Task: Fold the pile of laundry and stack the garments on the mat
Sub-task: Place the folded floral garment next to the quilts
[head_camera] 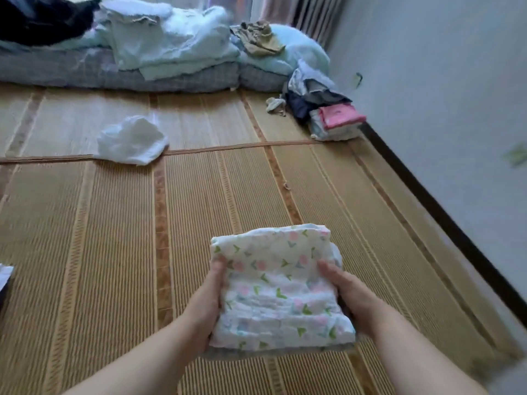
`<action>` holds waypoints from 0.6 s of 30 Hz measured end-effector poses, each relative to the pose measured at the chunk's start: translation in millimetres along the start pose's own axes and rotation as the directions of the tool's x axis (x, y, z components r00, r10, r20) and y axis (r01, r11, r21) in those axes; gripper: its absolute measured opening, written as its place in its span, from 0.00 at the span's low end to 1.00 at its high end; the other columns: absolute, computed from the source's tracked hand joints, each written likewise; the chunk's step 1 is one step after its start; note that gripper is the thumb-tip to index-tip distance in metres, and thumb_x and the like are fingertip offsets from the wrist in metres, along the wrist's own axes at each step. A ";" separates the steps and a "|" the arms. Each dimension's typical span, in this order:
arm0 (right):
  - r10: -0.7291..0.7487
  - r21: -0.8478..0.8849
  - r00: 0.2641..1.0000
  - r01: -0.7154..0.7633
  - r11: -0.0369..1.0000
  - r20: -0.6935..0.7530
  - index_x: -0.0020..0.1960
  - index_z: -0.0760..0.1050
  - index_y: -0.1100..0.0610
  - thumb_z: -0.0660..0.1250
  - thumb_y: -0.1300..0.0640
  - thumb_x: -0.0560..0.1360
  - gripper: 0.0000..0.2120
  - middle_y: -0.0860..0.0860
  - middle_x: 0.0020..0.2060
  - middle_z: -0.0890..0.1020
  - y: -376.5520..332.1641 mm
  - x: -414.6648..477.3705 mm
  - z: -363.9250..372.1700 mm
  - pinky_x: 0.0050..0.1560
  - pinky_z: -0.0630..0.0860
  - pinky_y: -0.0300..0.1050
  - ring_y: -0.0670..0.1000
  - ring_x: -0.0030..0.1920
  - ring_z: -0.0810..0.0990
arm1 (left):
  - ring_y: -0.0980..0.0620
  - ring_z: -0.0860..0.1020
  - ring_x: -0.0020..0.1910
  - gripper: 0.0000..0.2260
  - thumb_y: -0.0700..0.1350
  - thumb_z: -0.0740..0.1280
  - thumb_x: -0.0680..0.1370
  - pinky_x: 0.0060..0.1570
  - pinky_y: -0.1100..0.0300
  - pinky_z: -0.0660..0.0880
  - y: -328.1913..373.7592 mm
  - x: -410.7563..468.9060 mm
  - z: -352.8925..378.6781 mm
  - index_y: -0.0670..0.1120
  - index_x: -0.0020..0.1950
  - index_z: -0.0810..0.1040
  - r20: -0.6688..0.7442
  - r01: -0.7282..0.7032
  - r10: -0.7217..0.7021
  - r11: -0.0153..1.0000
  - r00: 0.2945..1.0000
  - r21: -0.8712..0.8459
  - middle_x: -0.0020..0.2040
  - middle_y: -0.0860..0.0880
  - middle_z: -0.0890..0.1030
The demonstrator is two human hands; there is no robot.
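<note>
A folded white cloth with pink flowers and green leaves (pixel 278 289) is held above the straw mat (pixel 114 252), low in the middle of the view. My left hand (pixel 211 303) grips its left edge and my right hand (pixel 346 295) grips its right edge, thumbs on top. A crumpled white garment (pixel 132 143) lies loose on the mat further away to the left. By the wall at the far right sits a small stack of folded items with a pink one on top (pixel 339 118), next to a heap of dark and pale clothes (pixel 310 92).
Folded futons and pale blue bedding (pixel 159 47) fill the far side, with a dark blanket (pixel 42 18) at the far left and an olive garment (pixel 258 38) on top. The grey wall (pixel 442 109) with its dark baseboard runs along the right.
</note>
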State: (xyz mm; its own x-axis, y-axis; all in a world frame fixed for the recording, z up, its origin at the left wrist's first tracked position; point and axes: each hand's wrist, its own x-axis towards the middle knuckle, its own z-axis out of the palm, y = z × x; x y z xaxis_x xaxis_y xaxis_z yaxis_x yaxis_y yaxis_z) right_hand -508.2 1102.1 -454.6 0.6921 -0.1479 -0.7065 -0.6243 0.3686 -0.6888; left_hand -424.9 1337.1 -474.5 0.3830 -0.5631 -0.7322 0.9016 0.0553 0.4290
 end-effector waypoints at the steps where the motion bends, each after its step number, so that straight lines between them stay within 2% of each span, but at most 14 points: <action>1: 0.007 0.038 1.000 -0.006 0.999 -0.011 0.62 0.76 0.65 0.79 0.42 0.59 0.40 0.66 0.58 0.79 -0.7 -6.6 -24.0 0.57 0.76 0.66 0.68 0.57 0.79 | 0.32 0.82 0.46 0.39 0.73 0.57 0.67 0.34 0.42 0.80 -9.1 8.7 23.5 0.40 0.56 0.80 0.004 0.016 -0.016 1.000 1.000 0.012 0.51 0.33 0.82; 3: -0.026 0.085 0.998 0.031 0.996 -0.063 0.61 0.76 0.65 0.78 0.42 0.61 0.37 0.66 0.57 0.80 -1.5 -17.6 -83.8 0.55 0.77 0.64 0.67 0.56 0.80 | 0.32 0.82 0.45 0.38 0.72 0.57 0.66 0.33 0.42 0.80 -31.9 34.6 80.6 0.40 0.55 0.81 0.018 0.033 -0.033 0.999 0.999 0.023 0.50 0.33 0.82; 6: -0.032 0.110 0.988 0.050 0.993 -0.154 0.64 0.74 0.65 0.71 0.42 0.70 0.33 0.66 0.59 0.79 -5.2 -21.1 -172.6 0.61 0.72 0.68 0.68 0.59 0.78 | 0.32 0.83 0.44 0.35 0.71 0.58 0.68 0.31 0.42 0.79 -66.1 82.6 155.7 0.42 0.49 0.84 0.020 0.026 -0.026 1.000 0.999 0.006 0.49 0.34 0.83; 9: 0.002 0.202 0.982 0.037 0.979 -0.190 0.65 0.75 0.61 0.69 0.42 0.71 0.30 0.64 0.61 0.78 -2.4 -21.4 -280.5 0.62 0.72 0.67 0.67 0.61 0.77 | 0.34 0.83 0.43 0.33 0.71 0.57 0.70 0.31 0.43 0.79 -112.1 143.3 235.6 0.44 0.53 0.81 -0.017 0.080 -0.080 0.996 0.997 0.037 0.48 0.36 0.84; 12: 0.014 0.215 0.976 0.034 0.976 -0.219 0.63 0.78 0.59 0.74 0.43 0.68 0.29 0.62 0.59 0.80 -1.1 -13.8 -374.5 0.56 0.77 0.64 0.65 0.58 0.79 | 0.35 0.83 0.44 0.34 0.72 0.55 0.71 0.32 0.42 0.79 -152.8 198.3 302.9 0.45 0.56 0.79 0.002 0.139 -0.139 0.989 0.990 0.043 0.48 0.37 0.84; 15: 0.007 0.158 0.960 0.039 0.987 -0.281 0.58 0.81 0.60 0.80 0.41 0.60 0.34 0.62 0.55 0.82 -5.1 5.5 -449.6 0.55 0.78 0.62 0.64 0.55 0.81 | 0.34 0.83 0.43 0.38 0.74 0.55 0.70 0.32 0.41 0.79 -189.1 247.5 356.8 0.43 0.58 0.79 0.000 0.201 -0.202 0.979 0.979 0.016 0.47 0.36 0.84; 18: -0.009 0.060 0.945 0.030 0.998 -0.327 0.56 0.82 0.58 0.82 0.40 0.56 0.35 0.62 0.54 0.83 -5.8 27.9 -498.1 0.59 0.75 0.64 0.64 0.54 0.82 | 0.35 0.83 0.43 0.39 0.75 0.57 0.67 0.31 0.42 0.79 -216.8 285.0 385.9 0.46 0.61 0.78 -0.060 0.180 -0.180 0.984 0.982 0.003 0.48 0.38 0.84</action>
State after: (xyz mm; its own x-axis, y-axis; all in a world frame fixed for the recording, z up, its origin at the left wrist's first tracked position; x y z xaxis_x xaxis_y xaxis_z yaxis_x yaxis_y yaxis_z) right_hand -665.7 638.6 -551.4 0.5412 -0.4426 -0.7149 -0.5806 0.4183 -0.6985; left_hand -588.8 846.4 -572.1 0.2257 -0.5138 -0.8277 0.9554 -0.0493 0.2912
